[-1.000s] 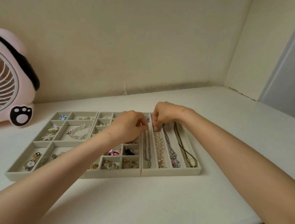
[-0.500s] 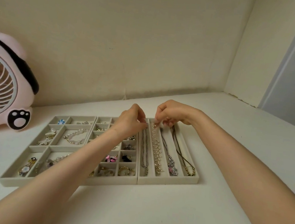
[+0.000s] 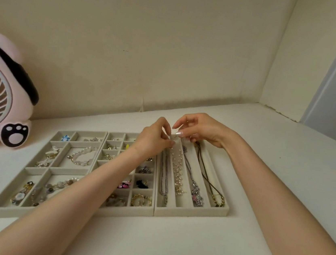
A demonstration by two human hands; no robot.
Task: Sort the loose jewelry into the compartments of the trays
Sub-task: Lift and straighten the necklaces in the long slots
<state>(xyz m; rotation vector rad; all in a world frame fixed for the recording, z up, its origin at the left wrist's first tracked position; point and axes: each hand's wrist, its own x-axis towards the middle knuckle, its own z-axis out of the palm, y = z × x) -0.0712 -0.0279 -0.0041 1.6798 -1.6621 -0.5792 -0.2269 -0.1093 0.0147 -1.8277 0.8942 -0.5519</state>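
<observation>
The pearl strand (image 3: pixel 177 171), cream beads with gold bits, lay in the tray's (image 3: pixel 190 211) second slot. The left grip (image 3: pixel 153 139) pinched its far end. The right grip (image 3: pixel 202 129) was half-open there, and I couldn't tell whether it held anything.

White worktop (image 3: pixel 169 246): 3 beige trays (image 3: pixel 127 212) side by side, centre; pink fan (image 3: pixel 2 94) at 9 o'clock, nr them.

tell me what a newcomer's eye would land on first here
Two hands meet over the far end of the necklace tray: the left hand pinches the top of the pearl necklace, which lies in the second long slot from the left, and the right hand curls its fingers close beside it. At far left stands a pink fan with a paw print.
</observation>
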